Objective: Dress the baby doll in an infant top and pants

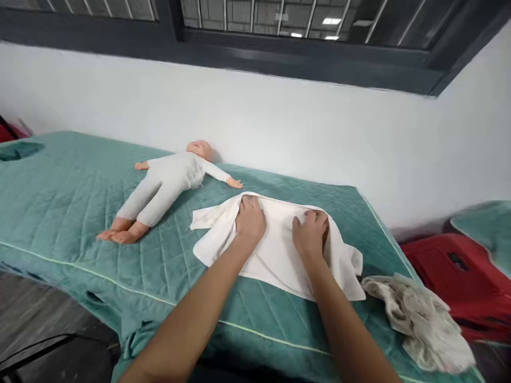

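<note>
A white cloth [275,255] lies spread on the teal quilted bed [72,186]. My left hand [250,218] rests palm down on the cloth's far left part, fingers curled over its far edge. My right hand [310,232] presses on the cloth's far right part with fingers bent into the fabric. A baby doll [167,183] in a white suit lies on its back to the left of the cloth, head toward the wall, not touched by either hand.
A crumpled grey-white cloth [423,319] sits at the bed's right corner. A red object [459,266] stands on the floor to the right. The white wall [319,133] runs along the bed's far side. Dark floor lies at the lower left.
</note>
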### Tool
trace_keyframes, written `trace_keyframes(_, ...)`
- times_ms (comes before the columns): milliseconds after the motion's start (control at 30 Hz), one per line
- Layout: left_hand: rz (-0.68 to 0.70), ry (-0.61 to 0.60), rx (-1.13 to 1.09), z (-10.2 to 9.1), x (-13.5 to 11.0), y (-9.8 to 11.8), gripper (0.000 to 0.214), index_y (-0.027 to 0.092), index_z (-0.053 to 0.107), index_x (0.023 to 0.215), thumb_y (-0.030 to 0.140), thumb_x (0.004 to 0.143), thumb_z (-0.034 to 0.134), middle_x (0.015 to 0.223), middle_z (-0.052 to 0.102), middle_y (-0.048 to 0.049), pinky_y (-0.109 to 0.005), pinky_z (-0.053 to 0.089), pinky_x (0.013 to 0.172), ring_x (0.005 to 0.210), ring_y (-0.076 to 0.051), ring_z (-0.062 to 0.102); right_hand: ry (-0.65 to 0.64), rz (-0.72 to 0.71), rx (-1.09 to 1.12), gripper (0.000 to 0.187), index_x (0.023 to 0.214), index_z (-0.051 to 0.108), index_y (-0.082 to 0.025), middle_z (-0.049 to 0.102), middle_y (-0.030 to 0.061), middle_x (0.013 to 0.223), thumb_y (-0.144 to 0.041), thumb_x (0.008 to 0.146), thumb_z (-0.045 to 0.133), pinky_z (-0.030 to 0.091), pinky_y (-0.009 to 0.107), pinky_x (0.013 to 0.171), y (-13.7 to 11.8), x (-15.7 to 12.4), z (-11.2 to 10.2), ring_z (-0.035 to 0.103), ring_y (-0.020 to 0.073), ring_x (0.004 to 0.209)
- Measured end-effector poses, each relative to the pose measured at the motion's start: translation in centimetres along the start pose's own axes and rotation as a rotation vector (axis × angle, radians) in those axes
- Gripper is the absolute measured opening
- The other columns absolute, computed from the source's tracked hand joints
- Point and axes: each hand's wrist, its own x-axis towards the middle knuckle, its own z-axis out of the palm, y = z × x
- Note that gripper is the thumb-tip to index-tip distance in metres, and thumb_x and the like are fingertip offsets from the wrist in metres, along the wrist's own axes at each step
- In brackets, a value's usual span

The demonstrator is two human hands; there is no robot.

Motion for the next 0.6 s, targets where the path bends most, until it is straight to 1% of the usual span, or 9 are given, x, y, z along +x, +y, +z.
trace_keyframes(100,0.035,-0.055,0.006,0.6,2.2,1.0,0.037,0.010,0.052,0.129,0.028,0.097,0.051,0.136,0.055,-0.0206,-0.035,0.053,0.097,0.127,-0.031,0.054,0.000,0.034,0.008,0.045,0.126,0.056,-0.007,0.045,0.0249,0.136,-0.034,0.091,0.049,0.035,0.052,0.111,0.4,1.5,0.3,0.045,0.0370,0.125)
trace_keyframes(167,0.057,-0.094,-0.005,1.2,3.5,1.4,0.034,0.010,0.053,0.128,0.027,0.099,0.048,0.135,0.056,-0.0202,-0.036,0.052,0.098,0.128,-0.030,0.054,-0.023,0.054,0.001,0.052,0.134,0.051,-0.005,0.041,0.0265,0.142,-0.034,0.091,0.049,0.033,0.053,0.113,0.5,2.5,0.7,0.041,0.0388,0.132)
trace_keyframes(267,0.072,-0.147,-0.037,2.7,5.1,1.8,0.036,0.011,0.052,0.131,0.028,0.100,0.044,0.140,0.054,-0.0199,-0.037,0.051,0.101,0.132,-0.030,0.052,-0.087,0.082,-0.015,0.063,0.145,0.042,-0.003,0.030,0.0283,0.153,-0.035,0.092,0.048,0.028,0.054,0.117,0.4,4.1,1.7,0.031,0.0417,0.143)
trace_keyframes(367,0.063,-0.172,-0.075,4.1,5.8,1.7,0.045,0.011,0.045,0.140,0.033,0.101,0.041,0.147,0.050,-0.0204,-0.039,0.048,0.107,0.136,-0.030,0.050,-0.148,0.113,-0.011,0.072,0.156,0.027,-0.005,0.018,0.0270,0.163,-0.038,0.095,0.045,0.027,0.055,0.119,0.4,5.2,3.1,0.024,0.0412,0.149)
trace_keyframes(433,0.055,-0.171,-0.097,4.7,5.9,1.6,0.050,0.010,0.040,0.146,0.035,0.103,0.037,0.150,0.049,-0.0205,-0.040,0.045,0.111,0.139,-0.031,0.048,-0.158,0.111,-0.032,0.075,0.159,0.020,-0.005,0.015,0.0260,0.165,-0.039,0.096,0.043,0.025,0.055,0.120,0.6,5.5,3.9,0.022,0.0402,0.151)
trace_keyframes(533,0.052,-0.166,-0.106,5.0,6.0,1.5,0.054,0.009,0.036,0.149,0.037,0.103,0.034,0.152,0.048,-0.0204,-0.042,0.041,0.115,0.142,-0.032,0.045,-0.149,0.075,-0.071,0.076,0.160,0.017,-0.005,0.013,0.0251,0.166,-0.040,0.097,0.040,0.021,0.055,0.122,1.0,5.5,4.8,0.017,0.0397,0.153)
trace_keyframes(600,0.047,-0.179,-0.100,4.9,6.2,1.5,0.054,0.008,0.037,0.149,0.037,0.103,0.034,0.151,0.048,-0.0216,-0.043,0.040,0.116,0.142,-0.033,0.045,-0.174,0.065,-0.072,0.076,0.160,0.016,-0.004,0.013,0.0255,0.166,-0.041,0.098,0.040,0.021,0.053,0.123,1.3,5.5,5.0,0.016,0.0390,0.154)
